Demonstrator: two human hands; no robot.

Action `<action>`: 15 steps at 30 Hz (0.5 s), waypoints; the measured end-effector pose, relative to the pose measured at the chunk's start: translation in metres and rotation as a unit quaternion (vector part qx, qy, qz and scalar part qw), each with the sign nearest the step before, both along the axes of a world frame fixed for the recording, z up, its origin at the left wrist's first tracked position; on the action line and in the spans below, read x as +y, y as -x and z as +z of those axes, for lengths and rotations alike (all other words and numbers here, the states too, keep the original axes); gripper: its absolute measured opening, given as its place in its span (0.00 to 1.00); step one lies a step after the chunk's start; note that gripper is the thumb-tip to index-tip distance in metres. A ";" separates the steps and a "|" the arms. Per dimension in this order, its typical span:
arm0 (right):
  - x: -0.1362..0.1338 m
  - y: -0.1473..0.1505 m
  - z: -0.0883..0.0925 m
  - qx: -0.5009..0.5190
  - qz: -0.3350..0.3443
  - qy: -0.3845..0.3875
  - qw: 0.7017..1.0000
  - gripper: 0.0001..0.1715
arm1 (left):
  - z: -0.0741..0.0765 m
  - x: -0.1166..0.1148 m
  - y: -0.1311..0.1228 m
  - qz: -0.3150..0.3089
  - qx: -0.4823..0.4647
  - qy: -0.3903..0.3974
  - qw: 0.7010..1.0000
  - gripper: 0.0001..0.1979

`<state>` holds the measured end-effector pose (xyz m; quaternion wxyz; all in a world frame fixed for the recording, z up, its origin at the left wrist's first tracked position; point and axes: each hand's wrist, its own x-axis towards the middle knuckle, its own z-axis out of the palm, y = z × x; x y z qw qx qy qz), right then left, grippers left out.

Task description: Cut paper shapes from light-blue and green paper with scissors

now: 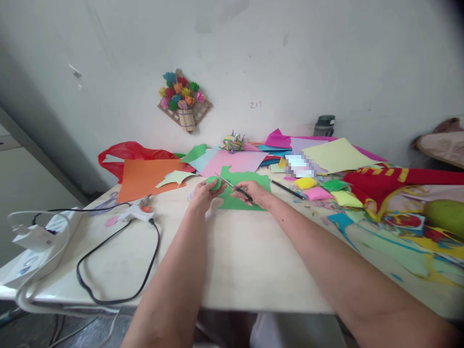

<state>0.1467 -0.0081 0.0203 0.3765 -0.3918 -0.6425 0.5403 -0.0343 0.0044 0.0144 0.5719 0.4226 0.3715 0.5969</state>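
Observation:
Between the fingers of my left hand (pixel 205 194) is a small round piece of green paper (pixel 213 183). My right hand (pixel 253 193) grips a pair of scissors (pixel 232 186) by the dark handles. Their blades point left, toward the green piece; whether they touch it I cannot tell. Beneath my right hand a larger sheet of green paper (pixel 250 178) with a cut, uneven top edge lies on the table (pixel 250 261). A black pencil (pixel 287 189) rests to the right of that sheet.
At left, a glue gun (pixel 137 212) trails a black cable near a power strip (pixel 61 227). Orange paper (pixel 145 179) and pink paper (pixel 232 162) lie behind my hands. Small coloured packets (pixel 318 193) and paper scraps (pixel 398 251) spread rightward. A dark bottle (pixel 324 125) stands by the wall.

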 end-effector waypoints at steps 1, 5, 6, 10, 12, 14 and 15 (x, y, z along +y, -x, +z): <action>0.000 0.000 0.000 0.002 0.001 0.000 1.000 0.18 | 0.000 0.000 0.001 0.001 -0.002 -0.001 1.000 0.07; 0.004 -0.003 -0.004 0.033 0.015 -0.005 0.999 0.17 | 0.000 -0.001 0.002 -0.003 -0.007 -0.008 1.000 0.09; 0.005 -0.004 -0.005 0.041 0.020 -0.008 0.999 0.17 | 0.000 -0.001 0.003 -0.004 -0.008 -0.009 1.000 0.09; 0.007 -0.006 -0.007 0.053 0.025 -0.015 0.998 0.15 | -0.001 0.000 0.002 -0.017 -0.013 -0.019 1.000 0.09; 0.007 -0.007 -0.007 0.052 0.019 -0.014 0.998 0.15 | -0.001 -0.001 0.002 -0.030 -0.012 -0.027 0.999 0.09; 0.007 -0.008 -0.006 0.051 0.014 -0.011 0.999 0.15 | 0.000 -0.001 0.001 -0.043 -0.009 -0.032 0.999 0.10; 0.006 -0.008 -0.006 0.050 0.013 -0.011 0.999 0.15 | 0.000 -0.001 0.001 -0.048 -0.008 -0.034 0.998 0.10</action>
